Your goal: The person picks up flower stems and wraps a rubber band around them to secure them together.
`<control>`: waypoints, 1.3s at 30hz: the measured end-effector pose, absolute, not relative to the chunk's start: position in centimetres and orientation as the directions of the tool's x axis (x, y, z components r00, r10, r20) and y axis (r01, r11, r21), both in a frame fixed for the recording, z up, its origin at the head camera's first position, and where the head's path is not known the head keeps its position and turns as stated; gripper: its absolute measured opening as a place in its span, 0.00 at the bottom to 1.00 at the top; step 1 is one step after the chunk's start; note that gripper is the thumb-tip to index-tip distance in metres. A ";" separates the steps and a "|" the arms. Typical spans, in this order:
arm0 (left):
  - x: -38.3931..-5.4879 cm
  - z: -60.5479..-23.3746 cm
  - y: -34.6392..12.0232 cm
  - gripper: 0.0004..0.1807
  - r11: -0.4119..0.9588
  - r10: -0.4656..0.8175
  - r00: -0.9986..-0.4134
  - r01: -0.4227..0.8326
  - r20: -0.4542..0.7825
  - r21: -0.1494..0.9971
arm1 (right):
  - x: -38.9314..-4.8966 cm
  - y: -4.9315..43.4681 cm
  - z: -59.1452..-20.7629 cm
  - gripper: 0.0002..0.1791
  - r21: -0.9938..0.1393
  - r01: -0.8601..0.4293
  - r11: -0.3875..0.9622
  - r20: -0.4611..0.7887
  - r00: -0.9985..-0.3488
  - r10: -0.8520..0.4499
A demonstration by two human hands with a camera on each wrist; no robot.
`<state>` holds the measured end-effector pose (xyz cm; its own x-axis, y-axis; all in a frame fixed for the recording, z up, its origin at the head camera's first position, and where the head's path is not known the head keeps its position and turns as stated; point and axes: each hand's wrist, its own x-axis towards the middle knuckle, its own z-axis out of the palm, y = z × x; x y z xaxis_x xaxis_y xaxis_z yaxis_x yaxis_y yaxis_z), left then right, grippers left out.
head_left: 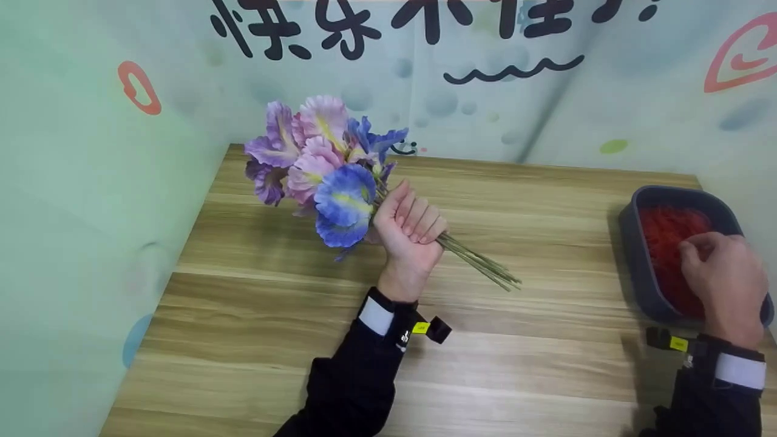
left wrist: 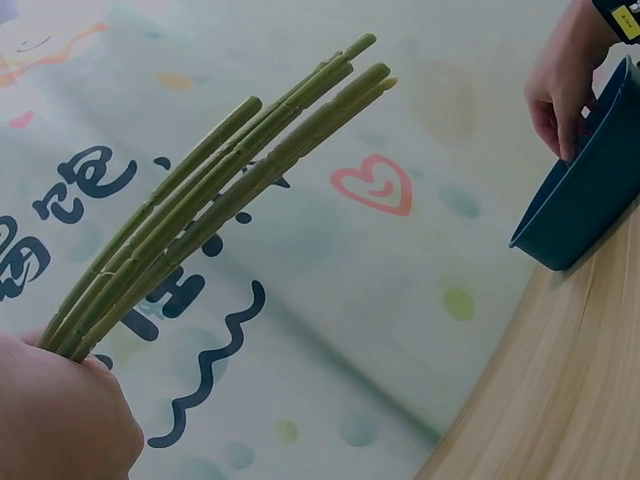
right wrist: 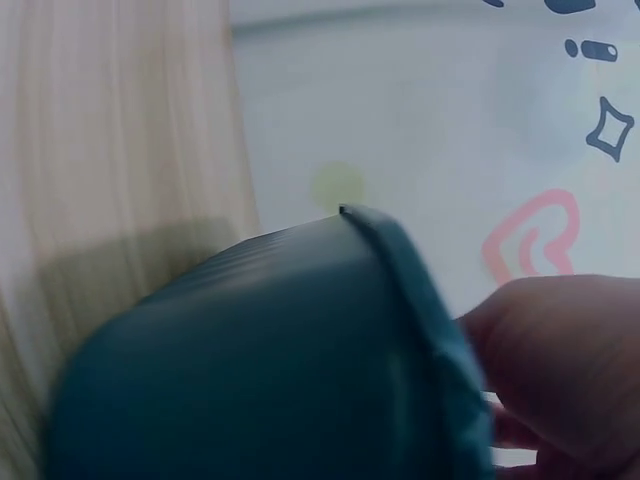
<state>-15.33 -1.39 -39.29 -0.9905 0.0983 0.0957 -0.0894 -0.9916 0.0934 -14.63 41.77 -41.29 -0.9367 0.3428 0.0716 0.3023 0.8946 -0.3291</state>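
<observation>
Left hand grips flower stems. Right hand is inside the bin of red material; grip undeterminable.

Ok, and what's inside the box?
Red shreds fill much of the box, as far as shows. The right hand hides part of them, and anything beneath the red layer is covered, so I can't tell.

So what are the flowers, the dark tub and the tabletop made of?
Flowers: probably dyed fabric, matte; thin, ruffled, cloth-like.
Tub: likely plastic, satin; smooth sides, rounded corners.
Tabletop: wood or wood-look laminate, faintly glossy; streaky grain and a pale sheen show.
</observation>
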 end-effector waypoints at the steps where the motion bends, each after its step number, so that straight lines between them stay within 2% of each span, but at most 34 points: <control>1: -15.3 -39.3 -1.4 0.38 -0.992 0.097 -0.991 -0.089 0.096 0.092 | -14.6 41.6 -41.2 0.25 -0.338 0.313 0.887 0.088 -0.929 0.361; 8: -15.4 -39.3 -1.2 0.38 -0.993 0.085 -0.992 -0.077 0.091 0.090 | -14.7 40.3 -40.3 0.26 -0.411 0.338 0.846 0.198 -0.873 0.445; 19: -15.2 -39.0 -1.2 0.37 -0.991 0.061 -0.996 -0.053 0.064 0.121 | -14.5 39.7 -39.3 0.28 -0.502 0.384 0.775 0.186 -0.827 0.530; 28: -15.3 -39.0 -1.1 0.37 -0.993 0.055 -0.996 -0.047 0.072 0.111 | -14.3 39.6 -39.1 0.28 -0.477 0.277 0.834 0.297 -0.842 0.450; 35: -15.3 -38.9 -1.0 0.37 -0.994 0.050 -0.996 -0.042 0.074 0.104 | -14.3 39.5 -38.4 0.29 -0.461 0.279 0.842 0.271 -0.860 0.433; 39: -15.3 -38.7 -0.9 0.37 -0.994 0.044 -0.996 -0.037 0.072 0.101 | -14.2 38.8 -38.1 0.27 -0.457 0.226 0.860 0.299 -0.872 0.388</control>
